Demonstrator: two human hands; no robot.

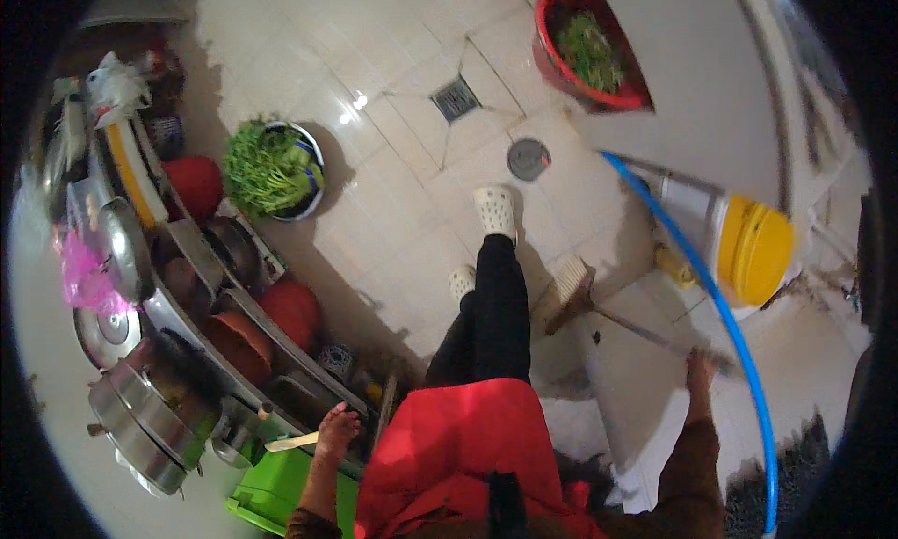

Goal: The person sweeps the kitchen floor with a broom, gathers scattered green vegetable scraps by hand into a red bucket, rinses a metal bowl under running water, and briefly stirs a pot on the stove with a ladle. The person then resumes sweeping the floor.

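Note:
My right hand (pixel 700 372), at the lower right, is closed around the long handle (pixel 642 330) of a floor brush. The brush head (pixel 572 285), with pale bristles, rests at floor level just right of my feet. At the lower left, my left hand (pixel 338 427) has its fingers curled near the edge of a metal shelf (pixel 298 360). A pale wooden utensil (pixel 291 442) reaches to my left wrist above a green plastic container (pixel 270 486); whether I hold it cannot be told.
A tub of leafy greens (pixel 273 170) stands on the tiled floor, left of a floor drain (pixel 454 99). A red basin (pixel 593 55) holds cut greens. A blue hose (pixel 708 279) arcs past a yellow-lidded bucket (pixel 754 251). Metal pots (pixel 147 420) crowd the left shelves.

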